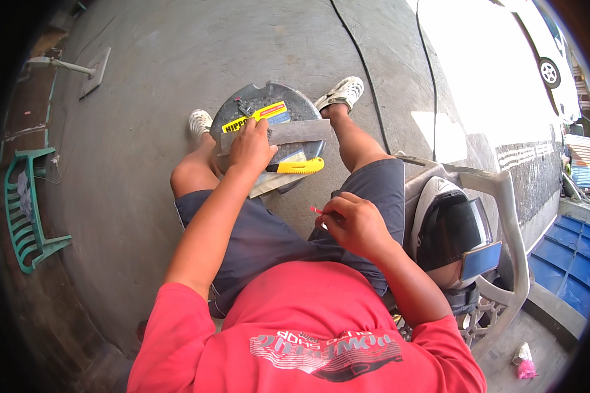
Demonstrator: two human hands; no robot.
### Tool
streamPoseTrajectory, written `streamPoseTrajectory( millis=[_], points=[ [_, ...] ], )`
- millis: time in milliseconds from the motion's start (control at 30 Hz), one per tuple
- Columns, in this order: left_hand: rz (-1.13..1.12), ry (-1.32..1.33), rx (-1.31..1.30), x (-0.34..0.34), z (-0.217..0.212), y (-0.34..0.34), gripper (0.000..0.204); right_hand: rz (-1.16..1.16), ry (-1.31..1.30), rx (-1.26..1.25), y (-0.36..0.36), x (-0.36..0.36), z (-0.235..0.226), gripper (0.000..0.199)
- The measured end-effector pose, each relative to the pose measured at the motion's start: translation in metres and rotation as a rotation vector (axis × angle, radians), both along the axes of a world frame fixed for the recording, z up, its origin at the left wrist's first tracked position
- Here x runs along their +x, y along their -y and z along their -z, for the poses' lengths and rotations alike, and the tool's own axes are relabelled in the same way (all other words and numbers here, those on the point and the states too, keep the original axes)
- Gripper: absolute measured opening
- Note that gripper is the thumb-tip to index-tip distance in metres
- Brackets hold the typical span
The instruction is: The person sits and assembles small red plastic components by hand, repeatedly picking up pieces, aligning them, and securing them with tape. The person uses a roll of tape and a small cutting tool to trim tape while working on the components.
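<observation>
A round dark grey stool point(294, 98) stands between my feet. Across it lies a flat grey strip point(301, 132), beside a yellow printed card point(276, 110) and a few small dark metal pieces point(242, 105) like screws. My left hand point(250, 145) reaches over the strip with its fingers bunched together; whatever they may hold is hidden. Nearer to me rests a tool with a ribbed yellow handle point(301, 166) and a black end, on pale paper or cloth point(275, 183). Above my right thigh, my right hand point(353, 223) pinches a thin red stick-like piece point(316, 210); something white shows below it.
At my right, a helmet point(449, 229) with a dark visor sits on a pale plastic chair point(514, 229). Black cables point(367, 72) cross the concrete floor ahead. A green plastic chair point(29, 209) stands at left, and a white car point(537, 52) at far right.
</observation>
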State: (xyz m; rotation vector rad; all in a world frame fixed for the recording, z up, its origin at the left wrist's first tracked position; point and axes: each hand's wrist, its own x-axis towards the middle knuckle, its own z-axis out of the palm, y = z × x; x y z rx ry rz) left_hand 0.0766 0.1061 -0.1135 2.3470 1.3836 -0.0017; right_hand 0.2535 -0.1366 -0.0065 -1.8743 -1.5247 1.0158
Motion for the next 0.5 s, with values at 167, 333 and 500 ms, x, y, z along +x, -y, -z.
streamPoseTrajectory(
  millis=[167,333,500],
  points=[
    [-0.006,0.099,-0.092,-0.011,0.015,-0.023,0.050,0.049,-0.029,-0.007,0.004,0.006,0.004,0.014],
    [-0.385,0.574,-0.723,-0.039,0.001,-0.040,0.032,0.089,-0.075,0.038,-0.004,0.011,0.005,0.013],
    [-0.443,0.822,-0.988,-0.047,-0.047,-0.002,0.041,0.195,-0.138,0.098,-0.017,0.011,-0.008,0.008]
  ],
)
